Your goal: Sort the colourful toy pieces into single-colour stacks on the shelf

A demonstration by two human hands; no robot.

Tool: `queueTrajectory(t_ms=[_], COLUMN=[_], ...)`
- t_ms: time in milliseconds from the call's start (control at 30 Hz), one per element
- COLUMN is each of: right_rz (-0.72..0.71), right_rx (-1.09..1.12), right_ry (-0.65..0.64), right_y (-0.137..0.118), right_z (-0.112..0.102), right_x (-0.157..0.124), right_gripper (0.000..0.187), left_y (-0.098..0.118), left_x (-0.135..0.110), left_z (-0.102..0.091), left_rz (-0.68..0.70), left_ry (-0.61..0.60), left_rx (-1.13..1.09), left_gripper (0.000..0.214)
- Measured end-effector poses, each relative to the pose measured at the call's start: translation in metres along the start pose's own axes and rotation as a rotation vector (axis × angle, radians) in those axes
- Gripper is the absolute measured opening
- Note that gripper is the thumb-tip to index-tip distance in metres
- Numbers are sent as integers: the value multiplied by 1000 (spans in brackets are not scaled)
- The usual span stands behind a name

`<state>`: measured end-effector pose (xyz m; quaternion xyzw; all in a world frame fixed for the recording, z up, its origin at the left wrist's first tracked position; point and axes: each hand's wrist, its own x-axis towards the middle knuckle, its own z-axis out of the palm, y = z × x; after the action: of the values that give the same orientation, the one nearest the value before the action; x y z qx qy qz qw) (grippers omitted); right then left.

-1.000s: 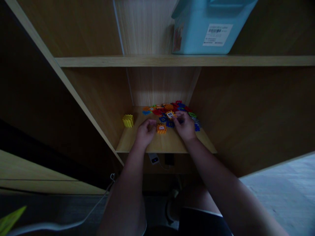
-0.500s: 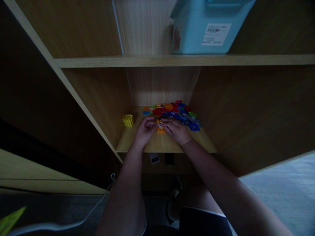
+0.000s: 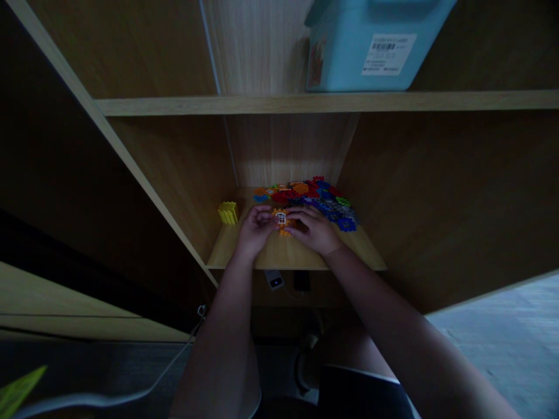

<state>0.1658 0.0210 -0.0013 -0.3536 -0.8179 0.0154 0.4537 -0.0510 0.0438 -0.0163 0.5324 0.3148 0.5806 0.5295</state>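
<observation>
Both my hands rest on a wooden shelf board (image 3: 244, 256) inside a cabinet. My left hand (image 3: 254, 230) and my right hand (image 3: 313, 229) meet around an orange toothed building tile with a white window (image 3: 282, 220), fingers curled on it from both sides. A second orange piece sits just under it. Behind my hands lies a heap of red, blue, orange and green toothed tiles (image 3: 317, 198). A yellow block of stacked tiles (image 3: 227, 212) stands at the board's left.
A light blue plastic bin with a barcode label (image 3: 371, 43) sits on the upper shelf (image 3: 262, 105). Wooden cabinet walls close in on both sides. A small white device and a dark one (image 3: 276, 281) hang under the board, with a cable (image 3: 174, 355) running down left.
My right hand left the heap with a white-windowed orange tile and moved left to meet my left hand at the orange piece. The two hands now hold the tiles together.
</observation>
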Motion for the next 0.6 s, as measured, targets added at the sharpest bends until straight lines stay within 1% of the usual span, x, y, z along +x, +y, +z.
queueTrajectory(t_ms=[67,133,267,400,533,600], right_rz=[46,111,228,256,261,258], right_rx=[85,155,191,216,222,217], right_ry=[16,36,70,38,-7,-40], right_y=[2,5,14,21,25,27], right_z=[0,0,1,3,2,1], right_x=[-1,-3,-7,-9,-11,-12], right_gripper=[19,21,31,31,30,29], left_y=[-1,-2,-5,-8,-7,-5], left_x=[0,0,2,4,5,5], left_z=[0,0,-2,-4,-6,-6], left_rz=[-9,-9,-1,20,115,139], left_ry=[-9,-24,-48,-17,54,57], left_rx=[-1,14,51,92,228,286], left_gripper=[51,50,47,39,24,19])
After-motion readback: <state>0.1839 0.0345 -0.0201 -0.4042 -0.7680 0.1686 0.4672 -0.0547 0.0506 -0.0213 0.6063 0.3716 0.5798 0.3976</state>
